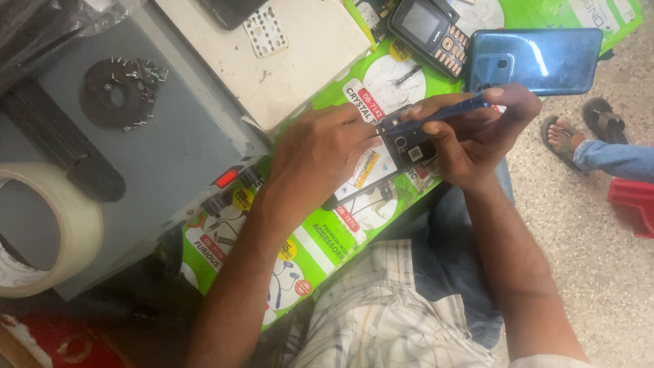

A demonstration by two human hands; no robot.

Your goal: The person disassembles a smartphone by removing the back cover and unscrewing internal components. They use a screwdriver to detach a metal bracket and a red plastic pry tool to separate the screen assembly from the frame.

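Opened dark-blue smartphone [409, 140], beside blue back cover [535, 61], is clamped in right hand [477, 133]; left hand [320, 153] pinches its edge, best kept steady.

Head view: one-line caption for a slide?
Both hands, left and right, hold an opened phone over a green mat.

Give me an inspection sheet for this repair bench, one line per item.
Surface: green printed mat over the bench edge, grey box beside it.
Job's things: opened phone held edge-up, blue frame on top, innards showing.
Clutter: blue phone back cover, keypad phone, tape roll, round black disc with screws, white slab.
Grips: left hand touches the phone's near edge; right hand holds it, thumb along the frame.
Cables: nothing seen.
Surroundings: speckled floor, another person's sandalled feet, red object.
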